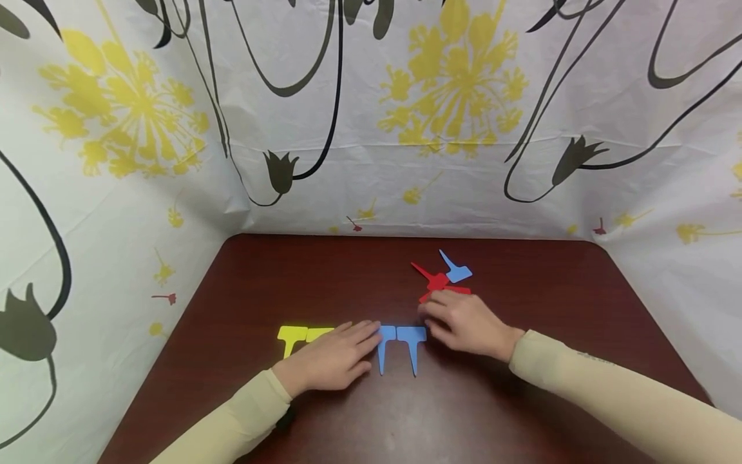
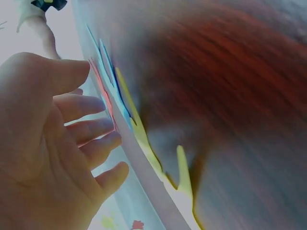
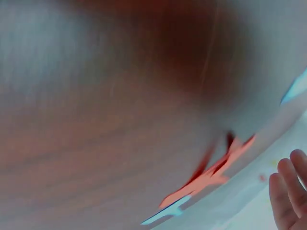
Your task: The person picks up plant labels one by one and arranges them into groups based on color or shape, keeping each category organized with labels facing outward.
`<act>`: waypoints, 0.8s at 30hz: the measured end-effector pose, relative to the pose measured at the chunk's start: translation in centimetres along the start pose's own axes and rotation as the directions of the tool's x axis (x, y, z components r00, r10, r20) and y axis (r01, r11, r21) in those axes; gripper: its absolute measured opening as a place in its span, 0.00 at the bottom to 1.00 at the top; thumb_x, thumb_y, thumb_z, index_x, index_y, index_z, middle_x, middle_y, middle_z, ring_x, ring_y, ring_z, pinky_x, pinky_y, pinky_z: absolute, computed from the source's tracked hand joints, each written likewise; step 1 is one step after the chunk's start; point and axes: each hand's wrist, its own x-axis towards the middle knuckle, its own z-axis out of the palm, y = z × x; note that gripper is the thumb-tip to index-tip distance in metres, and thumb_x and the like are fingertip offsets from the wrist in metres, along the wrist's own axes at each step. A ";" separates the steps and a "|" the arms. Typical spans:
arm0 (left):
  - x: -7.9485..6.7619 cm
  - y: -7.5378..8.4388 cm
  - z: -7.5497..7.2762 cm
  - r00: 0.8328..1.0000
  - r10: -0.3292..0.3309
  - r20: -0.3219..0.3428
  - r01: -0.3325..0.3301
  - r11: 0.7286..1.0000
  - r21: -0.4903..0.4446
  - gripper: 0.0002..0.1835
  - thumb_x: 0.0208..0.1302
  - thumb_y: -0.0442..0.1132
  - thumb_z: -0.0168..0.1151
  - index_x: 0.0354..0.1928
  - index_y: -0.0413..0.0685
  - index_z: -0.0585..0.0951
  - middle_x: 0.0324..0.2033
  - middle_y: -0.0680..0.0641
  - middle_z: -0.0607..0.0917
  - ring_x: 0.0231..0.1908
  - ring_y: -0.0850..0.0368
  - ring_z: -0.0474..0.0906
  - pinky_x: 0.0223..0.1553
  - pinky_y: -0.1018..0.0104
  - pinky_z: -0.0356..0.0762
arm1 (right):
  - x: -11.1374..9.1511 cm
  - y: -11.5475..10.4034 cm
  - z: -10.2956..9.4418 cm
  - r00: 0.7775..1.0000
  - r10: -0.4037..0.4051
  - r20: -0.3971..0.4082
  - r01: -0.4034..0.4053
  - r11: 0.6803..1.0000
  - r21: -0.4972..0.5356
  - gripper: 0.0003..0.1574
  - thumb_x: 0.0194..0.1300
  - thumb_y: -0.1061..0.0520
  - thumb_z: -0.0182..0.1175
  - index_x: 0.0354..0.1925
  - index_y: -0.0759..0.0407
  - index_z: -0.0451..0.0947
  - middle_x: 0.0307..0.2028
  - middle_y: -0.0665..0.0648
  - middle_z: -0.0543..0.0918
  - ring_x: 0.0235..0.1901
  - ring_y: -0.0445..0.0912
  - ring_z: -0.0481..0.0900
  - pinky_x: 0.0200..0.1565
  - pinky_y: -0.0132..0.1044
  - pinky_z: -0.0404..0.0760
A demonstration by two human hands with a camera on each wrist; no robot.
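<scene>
T-shaped plastic plant tags lie in a row on the table, with yellow tags (image 1: 292, 334) at the left end and blue tags (image 1: 411, 334) at the right. Over the middle of this row is my left hand (image 1: 333, 361), its fingers extended and its fingertips at a blue tag. It covers part of the yellow tags. My right hand (image 1: 469, 325) is just right of the row, in front of a pile of red tags (image 1: 437, 281) that it partly hides. Its extended fingers (image 3: 283, 189) show nothing between them in the right wrist view.
Another blue tag (image 1: 460, 273) lies at the back, touching the red pile. The dark wooden table (image 1: 324, 277) has rounded far corners. A white cloth (image 1: 359, 154) printed with flowers hangs behind it and along both sides.
</scene>
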 end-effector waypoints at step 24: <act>3.6 2.1 -0.2 0.994 0.092 0.063 -0.084 0.990 -0.115 0.52 0.66 0.75 0.47 0.80 0.49 0.51 0.79 0.46 0.50 0.78 0.52 0.44 0.74 0.47 0.47 | 5.1 12.3 0.2 0.701 0.685 0.198 -0.694 0.719 -0.033 0.11 0.66 0.49 0.65 0.37 0.55 0.84 0.28 0.52 0.82 0.25 0.48 0.78 0.25 0.45 0.76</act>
